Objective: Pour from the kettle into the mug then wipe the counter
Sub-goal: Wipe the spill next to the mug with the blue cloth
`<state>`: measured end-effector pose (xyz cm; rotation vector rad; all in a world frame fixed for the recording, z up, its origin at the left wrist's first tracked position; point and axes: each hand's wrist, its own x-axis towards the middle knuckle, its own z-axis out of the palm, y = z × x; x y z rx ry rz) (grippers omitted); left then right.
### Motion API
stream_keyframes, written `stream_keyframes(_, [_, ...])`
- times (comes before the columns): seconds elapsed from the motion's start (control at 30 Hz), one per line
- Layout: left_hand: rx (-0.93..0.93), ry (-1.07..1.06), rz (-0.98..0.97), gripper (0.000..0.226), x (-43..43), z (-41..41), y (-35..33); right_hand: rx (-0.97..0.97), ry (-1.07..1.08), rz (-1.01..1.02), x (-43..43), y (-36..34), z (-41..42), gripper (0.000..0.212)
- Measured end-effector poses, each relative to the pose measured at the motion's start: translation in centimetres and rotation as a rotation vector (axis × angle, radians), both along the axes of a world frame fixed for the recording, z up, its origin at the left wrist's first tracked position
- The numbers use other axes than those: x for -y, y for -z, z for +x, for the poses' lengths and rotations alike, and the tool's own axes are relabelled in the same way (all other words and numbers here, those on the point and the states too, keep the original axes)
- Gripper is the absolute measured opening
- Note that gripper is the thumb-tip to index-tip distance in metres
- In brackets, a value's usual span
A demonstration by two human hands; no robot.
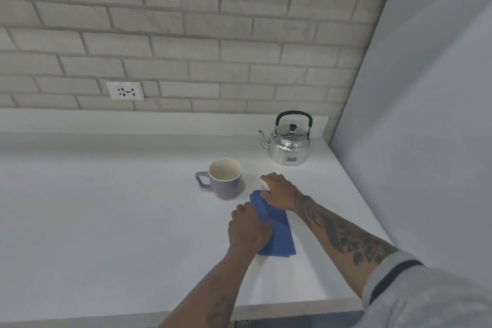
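Observation:
A folded blue cloth [279, 234] lies flat on the white counter [106, 208]. My left hand [249, 226] rests on the cloth's left edge with its fingers curled over it. My right hand [279, 192] presses flat on the cloth's far end, fingers spread. Just left of my right hand stands a purple mug [222, 180] with a cream inside and its handle to the left. The shiny metal kettle [288, 141] with a black handle sits upright at the back right, spout to the left, apart from both hands.
A brick wall runs behind the counter, with a white socket plate [125, 91] low on it. A plain grey wall [426, 114] borders the counter's right side. The counter's front edge [292, 306] passes under my forearms.

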<state>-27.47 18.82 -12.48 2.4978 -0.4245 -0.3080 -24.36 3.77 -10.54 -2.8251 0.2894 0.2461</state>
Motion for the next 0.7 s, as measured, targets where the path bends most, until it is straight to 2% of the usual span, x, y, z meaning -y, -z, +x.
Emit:
stream_keyframes(0.23, [-0.020, -0.043, 0.147, 0.041, 1.7, -1.1, 1.4, -0.084, -0.039, 0.022, 0.0, 1.7, 0.5, 0.052])
stream_keyframes(0.57, [-0.024, -0.070, 0.175, 0.056, 1.1, -1.4, 1.5, -0.075, -0.022, -0.031, 0.1, 3.3, 1.3, 0.038])
stream_keyframes(0.7, [-0.017, -0.078, 0.175, 0.061, 0.9, -1.5, 1.6, -0.017, -0.008, 0.027, 0.6, 2.8, 1.3, 0.013])
